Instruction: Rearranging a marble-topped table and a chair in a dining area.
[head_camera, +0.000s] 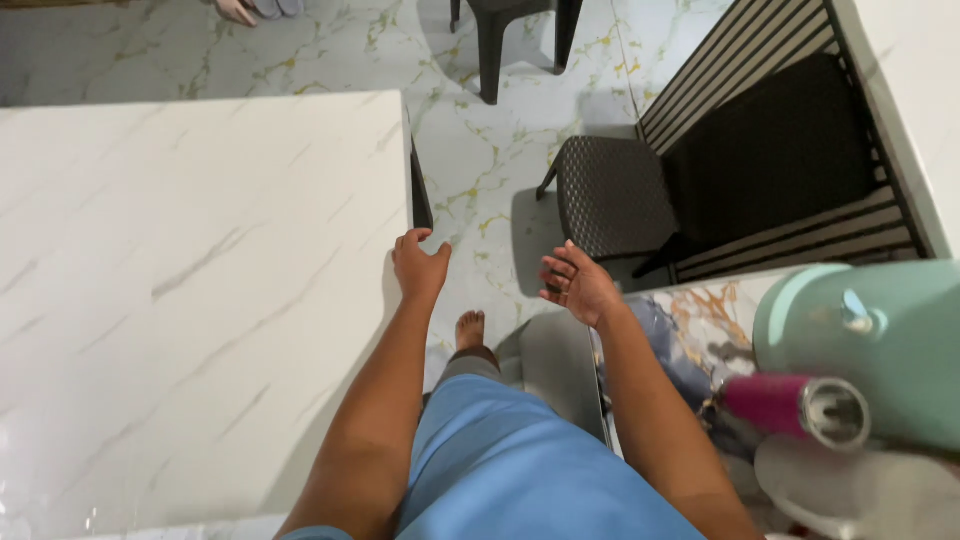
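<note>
Marble floor below; both hands, left (420, 268) & right (576, 287), open, empty, extended.

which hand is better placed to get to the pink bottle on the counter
The right hand, probably. It hangs open and empty beside the counter edge on the side where the pink bottle lies. The left hand, also empty, is by the white table, across the body.
</note>
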